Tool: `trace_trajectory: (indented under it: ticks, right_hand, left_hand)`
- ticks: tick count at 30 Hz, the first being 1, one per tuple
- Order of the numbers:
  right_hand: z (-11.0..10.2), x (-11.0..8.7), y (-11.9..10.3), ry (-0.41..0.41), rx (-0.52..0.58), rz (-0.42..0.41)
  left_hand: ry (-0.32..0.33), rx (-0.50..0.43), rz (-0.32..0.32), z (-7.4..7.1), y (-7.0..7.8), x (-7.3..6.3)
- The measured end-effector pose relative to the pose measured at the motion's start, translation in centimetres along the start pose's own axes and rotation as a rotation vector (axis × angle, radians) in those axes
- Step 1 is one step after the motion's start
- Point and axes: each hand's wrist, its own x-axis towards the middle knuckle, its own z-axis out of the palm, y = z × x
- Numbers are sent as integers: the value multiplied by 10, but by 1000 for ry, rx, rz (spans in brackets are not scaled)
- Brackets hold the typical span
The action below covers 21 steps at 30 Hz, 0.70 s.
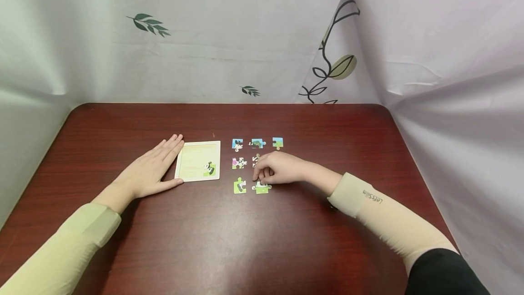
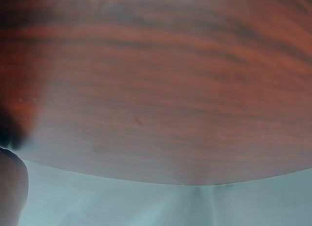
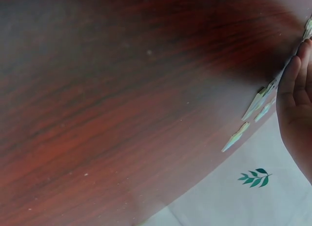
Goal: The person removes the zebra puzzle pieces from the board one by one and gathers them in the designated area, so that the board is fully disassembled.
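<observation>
A shallow, pale puzzle tray (image 1: 198,180) lies left of centre, with one panda puzzle piece (image 1: 210,169) in its lower right corner. My left hand (image 1: 157,167) lies flat with straight fingers, fingertips and thumb against the tray's left side. Over the loose pieces to the tray's right, my right hand (image 1: 280,167) bends its fingers downward. Its fingertips come down just above a green-and-white puzzle piece (image 1: 262,188) in the front row. It partly covers a middle-row puzzle piece (image 1: 255,159). I cannot tell whether those fingers pinch a piece.
Other loose pieces lie in rows: a blue-topped piece (image 1: 237,144), a tree piece (image 1: 257,143) and a corner piece (image 1: 278,143) at the back. A pink-marked piece (image 1: 239,163) and a green piece (image 1: 239,186) lie nearer the tray. Curtains (image 1: 229,49) stand beyond the brown table (image 1: 204,240).
</observation>
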Motion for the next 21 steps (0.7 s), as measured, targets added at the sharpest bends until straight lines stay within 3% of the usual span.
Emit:
trace_trajectory:
  ticks: [10,21]
  right_hand:
    - [-2,4,-3,59,-12,-48]
    - [-5,24,-12,82,-9,-57]
  left_hand:
    - [-6,7,1,1,-1,0]
    - [-12,1,-5,0,-1,0]
